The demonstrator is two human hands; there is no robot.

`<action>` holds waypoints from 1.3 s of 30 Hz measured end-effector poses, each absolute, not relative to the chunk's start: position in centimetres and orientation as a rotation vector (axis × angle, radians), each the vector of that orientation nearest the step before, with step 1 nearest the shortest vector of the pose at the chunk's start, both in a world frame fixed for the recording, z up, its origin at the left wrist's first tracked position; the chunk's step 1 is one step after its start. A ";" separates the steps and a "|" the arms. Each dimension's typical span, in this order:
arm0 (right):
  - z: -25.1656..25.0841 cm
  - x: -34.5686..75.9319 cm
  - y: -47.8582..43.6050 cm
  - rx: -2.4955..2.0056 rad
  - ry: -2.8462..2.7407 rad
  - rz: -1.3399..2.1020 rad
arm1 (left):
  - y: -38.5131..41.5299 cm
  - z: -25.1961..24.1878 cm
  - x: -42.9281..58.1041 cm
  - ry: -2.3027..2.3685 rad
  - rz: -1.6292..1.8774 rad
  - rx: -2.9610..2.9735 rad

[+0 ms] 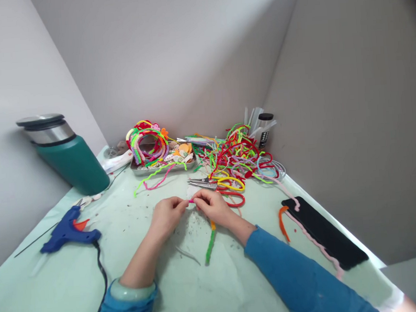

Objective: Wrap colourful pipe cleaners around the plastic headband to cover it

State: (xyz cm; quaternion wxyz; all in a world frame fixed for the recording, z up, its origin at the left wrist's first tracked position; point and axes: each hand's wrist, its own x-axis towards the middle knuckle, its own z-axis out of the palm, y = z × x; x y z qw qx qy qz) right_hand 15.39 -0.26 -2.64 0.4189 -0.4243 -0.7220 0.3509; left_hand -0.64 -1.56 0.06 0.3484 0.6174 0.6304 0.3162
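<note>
My left hand (166, 217) and my right hand (215, 206) meet over the middle of the table, fingertips pinched. Between them shows a short bit of bright pink pipe cleaner (191, 201), gripped from both sides; its ends are hidden by the fingers. Below my right palm a green and orange pipe cleaner (210, 246) sticks out; whether that hand also holds it, I cannot tell. Just beyond my right hand lie scissors with yellow handles (231, 182) and another pair with red handles (236, 199). A thin grey strand (187, 255) rests between my forearms.
A blue glue gun (70, 230) and a teal bottle (75, 164) stand to the left. Behind are a metal tray (151, 170) of decorations and a tangled heap of pipe cleaners (236, 149). At right, a pink pipe cleaner (318, 246) crosses a black slab (325, 231).
</note>
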 end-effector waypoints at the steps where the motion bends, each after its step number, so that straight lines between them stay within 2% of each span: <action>1: -2.7 15.4 -0.2 -1.075 -1.812 0.868 | -1.6 0.1 -0.6 1.687 0.816 1.738; 10: -3.0 15.4 0.0 -1.104 -1.792 0.890 | -1.9 -0.3 -0.7 1.770 0.758 2.304; 18: -3.0 15.4 0.0 -1.113 -1.783 0.910 | -2.1 -0.4 -0.8 1.840 0.611 2.492; 27: -2.9 15.4 0.0 -1.101 -1.825 0.869 | -2.3 0.0 -0.7 1.829 0.605 2.435; 39: -3.3 15.4 0.3 -1.103 -1.752 0.940 | -1.2 -0.5 -1.0 1.715 0.765 1.963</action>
